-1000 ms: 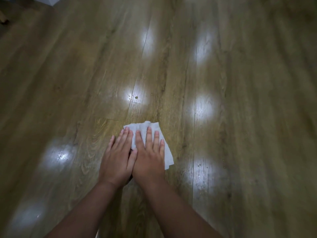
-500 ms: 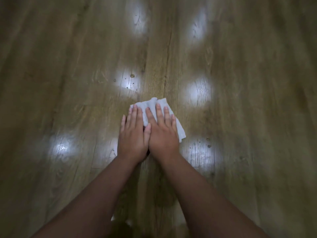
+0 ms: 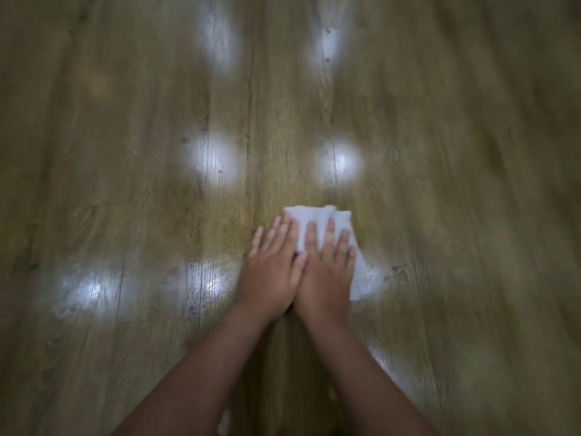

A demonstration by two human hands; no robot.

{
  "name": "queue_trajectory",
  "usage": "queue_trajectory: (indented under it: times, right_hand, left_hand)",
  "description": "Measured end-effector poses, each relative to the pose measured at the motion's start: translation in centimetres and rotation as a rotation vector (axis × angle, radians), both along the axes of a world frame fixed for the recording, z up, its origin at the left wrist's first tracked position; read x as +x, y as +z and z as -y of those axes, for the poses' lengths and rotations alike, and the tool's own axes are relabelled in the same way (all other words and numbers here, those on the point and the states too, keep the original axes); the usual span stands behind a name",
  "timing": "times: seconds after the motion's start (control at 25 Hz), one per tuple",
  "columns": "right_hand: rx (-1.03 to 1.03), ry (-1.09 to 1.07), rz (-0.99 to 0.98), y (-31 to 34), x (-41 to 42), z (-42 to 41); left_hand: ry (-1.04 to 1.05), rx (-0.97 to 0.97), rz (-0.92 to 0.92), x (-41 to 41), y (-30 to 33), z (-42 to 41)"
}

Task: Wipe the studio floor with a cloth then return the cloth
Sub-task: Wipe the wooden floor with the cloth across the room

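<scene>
A white cloth (image 3: 317, 217) lies flat on the wooden plank floor (image 3: 125, 152), just right of the middle of the view. My left hand (image 3: 273, 265) and my right hand (image 3: 327, 269) lie side by side on it, palms down, fingers straight and pressing it to the floor. Most of the cloth is hidden under the hands; its far edge and right side stick out. The left hand's outer fingers rest partly on bare floor.
Bright round reflections of ceiling lights (image 3: 213, 158) dot the glossy planks. A few small specks (image 3: 185, 140) lie on the floor to the far left of the cloth. The picture is blurred by movement.
Both hands and the cloth have slid to the right and somewhat nearer across the floor. The view has shifted along the planks with them.
</scene>
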State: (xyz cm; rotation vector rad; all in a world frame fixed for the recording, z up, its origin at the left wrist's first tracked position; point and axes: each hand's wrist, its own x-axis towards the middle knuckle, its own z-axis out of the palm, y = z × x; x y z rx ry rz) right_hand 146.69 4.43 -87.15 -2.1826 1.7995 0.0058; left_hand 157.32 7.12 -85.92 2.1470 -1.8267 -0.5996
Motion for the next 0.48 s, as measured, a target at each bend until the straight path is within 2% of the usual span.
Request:
queue_trajectory:
  times: [0.16, 0.32, 0.4, 0.48]
  right_hand:
    - [-0.025, 0.112, 0.042, -0.3, 1.7, -2.1]
    - [-0.021, 0.227, 0.050, 0.4, -0.1, -1.1]
    - [-0.025, 0.281, 0.041, 0.3, -2.3, 0.0]
    - [-0.045, 0.238, 0.013, 0.3, -6.2, 2.0]
  left_hand:
    - [0.096, -0.081, 0.005, 2.1, -1.1, -3.3]
    - [0.094, -0.060, 0.089, 1.9, -1.0, -3.0]
    - [0.097, -0.055, 0.125, 2.0, -1.1, -3.1]
    - [0.106, -0.059, 0.135, 1.9, -1.1, -3.0]
